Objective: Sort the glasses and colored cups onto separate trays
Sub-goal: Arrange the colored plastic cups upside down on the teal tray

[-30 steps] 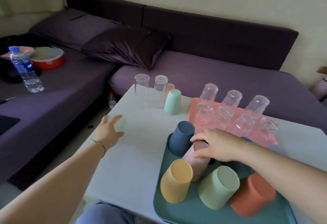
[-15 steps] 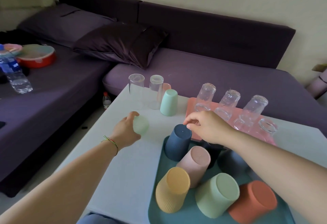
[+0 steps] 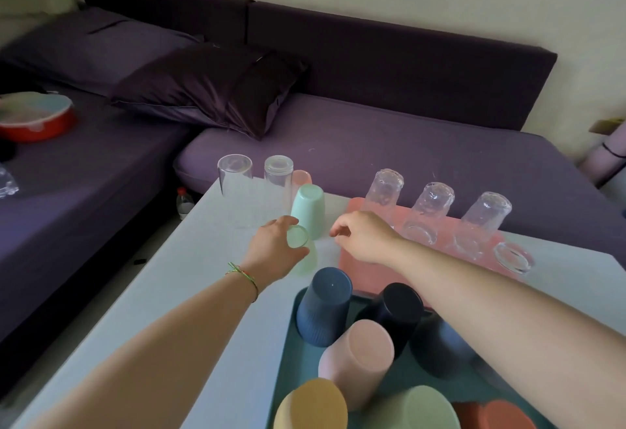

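- Centre frame: the left hand point(image 3: 271, 254) grips a pale green cup point(image 3: 298, 239), tilted with one round end toward the camera, above the white table point(image 3: 162, 310).
- Just right of it, the right hand point(image 3: 364, 239) hovers over the left edge of the pink tray point(image 3: 350, 266), fingers curled and holding nothing.
- Directly behind the held cup, a mint cup point(image 3: 307, 212) stands upside down on the table.
- Beyond it, toward the upper left, stand a tall glass point(image 3: 235, 191), a second tall glass point(image 3: 278, 188) and a peach cup point(image 3: 303, 176).
- Textured glasses point(image 3: 433, 205) sit upside down in rows on the pink tray, right of centre.
- At the lower right, the teal tray point(image 3: 288, 361) carries overturned cups: blue cup point(image 3: 323, 306), navy cup point(image 3: 399, 310), pink cup point(image 3: 355, 364), yellow cup point(image 3: 310, 408), green cup point(image 3: 423, 408), orange cup point(image 3: 501, 415).
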